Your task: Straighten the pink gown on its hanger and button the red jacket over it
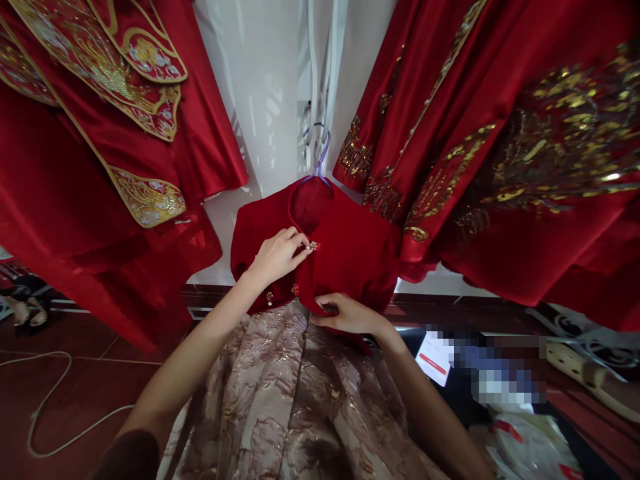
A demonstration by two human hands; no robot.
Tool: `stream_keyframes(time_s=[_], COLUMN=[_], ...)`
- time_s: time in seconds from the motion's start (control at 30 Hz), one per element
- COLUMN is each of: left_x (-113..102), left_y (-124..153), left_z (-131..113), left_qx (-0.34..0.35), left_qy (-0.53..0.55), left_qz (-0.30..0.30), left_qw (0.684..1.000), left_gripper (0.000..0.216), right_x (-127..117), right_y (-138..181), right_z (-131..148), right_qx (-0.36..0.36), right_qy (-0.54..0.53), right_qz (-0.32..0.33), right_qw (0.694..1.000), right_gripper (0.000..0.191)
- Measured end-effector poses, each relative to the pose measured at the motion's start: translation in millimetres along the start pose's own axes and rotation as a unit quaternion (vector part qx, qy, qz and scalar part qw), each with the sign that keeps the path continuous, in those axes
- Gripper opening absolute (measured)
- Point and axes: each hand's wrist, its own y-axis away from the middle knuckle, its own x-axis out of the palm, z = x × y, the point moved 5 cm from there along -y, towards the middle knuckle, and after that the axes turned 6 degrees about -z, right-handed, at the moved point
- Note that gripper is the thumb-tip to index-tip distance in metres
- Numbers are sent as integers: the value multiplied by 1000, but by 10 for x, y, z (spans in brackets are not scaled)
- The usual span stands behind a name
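I have the red jacket (357, 243) near the centre of my view, on a purple hanger (323, 158) at its 12 o'clock. My left hand (283, 253) reaches in from 7 o'clock, its fingers narrow and pinching a beaded fastener (313, 246) just below the neckline. My right hand (350, 313) sits at the jacket's 6 o'clock, its fingers curled at the lower front edge; from here I cannot tell whether they grip the cloth. 1 floral bead ornament (270, 298) shows at 7 o'clock. Shiny brocade fabric (265, 373) spreads below at 6 o'clock. Embroidered red garments hang at 10 (125, 87) and 2 o'clock (500, 133); a lit phone (435, 359) lies between 4 and 5.
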Motion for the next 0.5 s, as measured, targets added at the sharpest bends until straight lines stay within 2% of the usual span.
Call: stream_keyframes(time_s=[0.1, 0.23, 0.37, 0.5], left_x=[12, -13, -61, -37], left_y=[-49, -114, -176, -205], left_z=[-27, -58, -89, -90], left_qx=[66, 128, 174, 206], left_qy=[-99, -124, -112, -33], left_qz=[24, 49, 57, 52], left_qw=[993, 983, 977, 977], left_gripper=[22, 22, 18, 12], right_x=[-12, -32, -29, -130], right_y=[17, 80, 212, 274], right_z=[20, 7, -30, 30], right_qx=[-1, 30, 104, 118], right_qy=[-5, -25, -82, -69], right_qz=[3, 37, 115, 108], right_qw=[1000, 999, 984, 985], right_gripper=[23, 27, 42, 42])
